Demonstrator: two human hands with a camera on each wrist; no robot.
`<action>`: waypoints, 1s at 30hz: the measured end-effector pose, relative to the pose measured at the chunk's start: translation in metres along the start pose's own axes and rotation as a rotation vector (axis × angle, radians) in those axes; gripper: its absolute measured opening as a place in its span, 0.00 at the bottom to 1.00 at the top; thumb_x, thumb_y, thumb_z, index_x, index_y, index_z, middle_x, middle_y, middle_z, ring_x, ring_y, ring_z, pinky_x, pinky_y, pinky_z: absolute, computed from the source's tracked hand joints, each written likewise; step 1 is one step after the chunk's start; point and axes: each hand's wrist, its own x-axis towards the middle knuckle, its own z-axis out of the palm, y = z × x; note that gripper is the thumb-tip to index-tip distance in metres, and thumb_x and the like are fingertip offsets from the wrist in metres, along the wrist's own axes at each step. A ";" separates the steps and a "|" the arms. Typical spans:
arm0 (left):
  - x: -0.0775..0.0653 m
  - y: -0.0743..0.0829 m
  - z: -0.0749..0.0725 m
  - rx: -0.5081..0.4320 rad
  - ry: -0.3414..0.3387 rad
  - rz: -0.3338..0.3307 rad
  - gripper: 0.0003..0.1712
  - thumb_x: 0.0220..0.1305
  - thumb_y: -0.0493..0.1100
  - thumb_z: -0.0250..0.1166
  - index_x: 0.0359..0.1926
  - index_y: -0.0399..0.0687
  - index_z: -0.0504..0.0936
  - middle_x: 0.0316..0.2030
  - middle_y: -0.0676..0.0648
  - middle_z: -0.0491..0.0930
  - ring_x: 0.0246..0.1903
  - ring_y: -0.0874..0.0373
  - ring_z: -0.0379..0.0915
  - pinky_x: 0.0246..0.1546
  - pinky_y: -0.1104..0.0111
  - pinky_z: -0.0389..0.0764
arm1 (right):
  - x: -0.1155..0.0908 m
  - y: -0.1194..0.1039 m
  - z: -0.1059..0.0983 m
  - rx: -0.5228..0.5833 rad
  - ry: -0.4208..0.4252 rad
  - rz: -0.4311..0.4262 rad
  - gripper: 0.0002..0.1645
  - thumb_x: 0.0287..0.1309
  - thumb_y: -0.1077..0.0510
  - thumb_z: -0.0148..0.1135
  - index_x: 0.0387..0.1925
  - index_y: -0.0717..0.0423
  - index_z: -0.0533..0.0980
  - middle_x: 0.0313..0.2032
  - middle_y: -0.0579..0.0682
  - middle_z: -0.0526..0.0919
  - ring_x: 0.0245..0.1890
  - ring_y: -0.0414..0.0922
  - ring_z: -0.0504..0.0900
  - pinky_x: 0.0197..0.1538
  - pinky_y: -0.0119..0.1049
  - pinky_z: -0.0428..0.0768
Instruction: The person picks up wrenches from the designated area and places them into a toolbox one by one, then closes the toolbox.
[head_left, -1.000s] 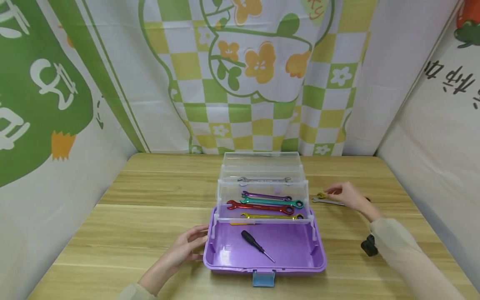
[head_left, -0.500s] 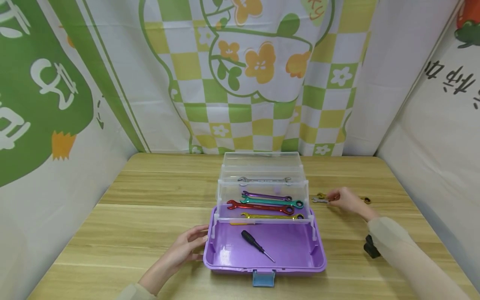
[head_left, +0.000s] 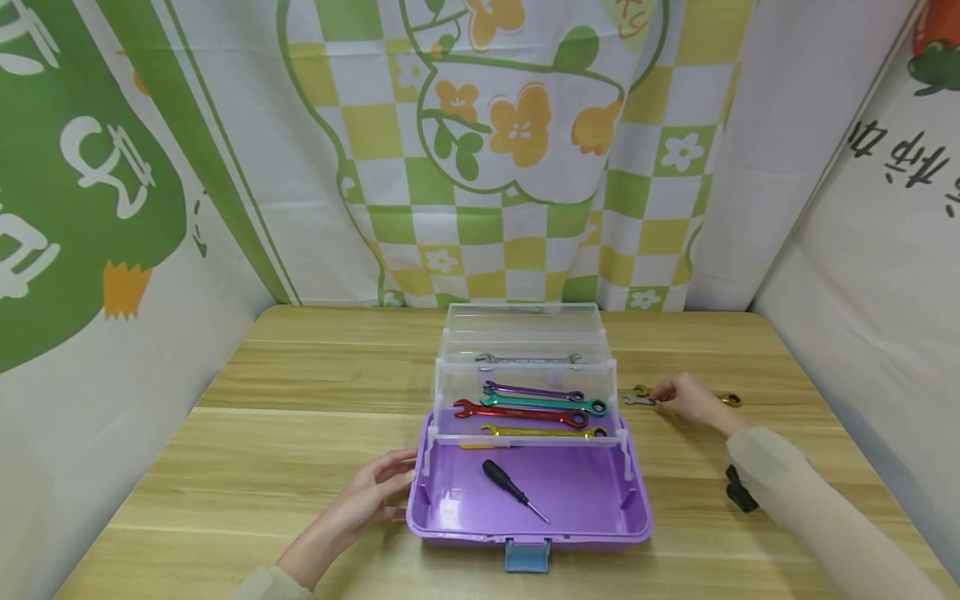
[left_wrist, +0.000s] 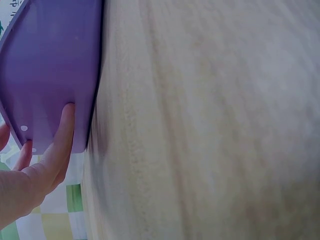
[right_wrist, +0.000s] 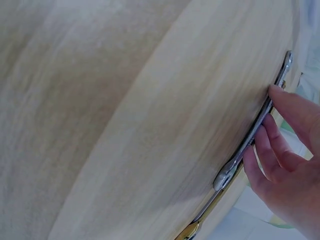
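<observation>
My right hand [head_left: 690, 398] is low over the table to the right of the toolbox, its thumb and fingertips pinching a silver wrench [right_wrist: 250, 136] along the shaft. Close behind lies a gold wrench [head_left: 731, 400], partly covered by the hand. On the other side, my left hand [head_left: 375, 490] rests its fingers against the left wall of the purple toolbox [left_wrist: 55, 60]. The box stands open with a clear tiered tray [head_left: 525, 375] raised at its back. A black-handled screwdriver [head_left: 504, 480] lies on the box floor.
In the tray are a silver wrench [head_left: 529, 362], a purple wrench [head_left: 534, 392], a teal wrench [head_left: 543, 404], a red wrench [head_left: 521, 414] and a yellow wrench [head_left: 546, 432]. A small black object [head_left: 741, 489] sits near the right sleeve. A patterned curtain [head_left: 495, 242] hangs behind the table.
My right hand has moved from the gold wrench's end down onto the silver wrench in front of it. The left hand and toolbox have stayed put.
</observation>
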 end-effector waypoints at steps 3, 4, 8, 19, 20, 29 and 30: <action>0.000 0.000 0.000 0.001 -0.002 0.001 0.33 0.60 0.42 0.54 0.62 0.30 0.53 0.58 0.28 0.57 0.50 0.43 0.67 0.45 0.52 0.76 | 0.000 0.001 0.001 -0.019 0.005 -0.007 0.07 0.44 0.69 0.60 0.29 0.69 0.79 0.29 0.60 0.82 0.30 0.50 0.79 0.34 0.41 0.79; 0.000 0.000 0.000 0.000 -0.003 0.001 0.33 0.61 0.42 0.54 0.62 0.30 0.53 0.58 0.28 0.57 0.50 0.43 0.67 0.45 0.52 0.76 | 0.001 0.001 0.001 -0.023 0.007 -0.005 0.06 0.44 0.70 0.60 0.28 0.69 0.79 0.29 0.60 0.82 0.30 0.50 0.78 0.33 0.41 0.79; 0.000 0.001 0.000 -0.002 -0.005 0.000 0.33 0.61 0.41 0.54 0.62 0.30 0.53 0.58 0.28 0.57 0.50 0.43 0.67 0.45 0.52 0.76 | 0.002 0.000 0.000 -0.041 -0.005 -0.037 0.04 0.43 0.71 0.61 0.26 0.68 0.79 0.26 0.57 0.81 0.28 0.47 0.78 0.31 0.38 0.78; -0.001 0.002 0.000 0.000 -0.012 0.001 0.33 0.61 0.42 0.54 0.62 0.30 0.52 0.58 0.28 0.58 0.49 0.43 0.68 0.45 0.53 0.76 | 0.025 0.060 0.019 -0.007 -0.128 -0.222 0.05 0.47 0.66 0.59 0.29 0.58 0.72 0.24 0.48 0.74 0.25 0.41 0.72 0.28 0.33 0.75; -0.001 0.002 0.001 0.001 -0.011 0.001 0.34 0.61 0.42 0.54 0.62 0.30 0.52 0.58 0.28 0.58 0.49 0.43 0.68 0.45 0.53 0.76 | 0.029 0.073 0.023 -0.004 -0.137 -0.223 0.06 0.46 0.65 0.60 0.29 0.56 0.72 0.24 0.47 0.74 0.25 0.40 0.72 0.27 0.32 0.75; -0.001 0.003 0.001 -0.001 -0.002 -0.003 0.34 0.61 0.43 0.54 0.62 0.30 0.52 0.58 0.28 0.57 0.48 0.43 0.69 0.44 0.53 0.76 | 0.020 0.022 -0.002 0.025 -0.195 -0.144 0.07 0.38 0.68 0.59 0.25 0.63 0.71 0.20 0.49 0.72 0.22 0.41 0.68 0.23 0.32 0.71; -0.001 0.003 0.001 -0.004 -0.003 -0.003 0.34 0.61 0.42 0.54 0.62 0.30 0.52 0.58 0.28 0.58 0.48 0.43 0.69 0.44 0.53 0.76 | 0.017 0.013 -0.004 0.028 -0.193 -0.125 0.07 0.37 0.69 0.59 0.25 0.64 0.70 0.20 0.49 0.72 0.22 0.40 0.68 0.23 0.31 0.70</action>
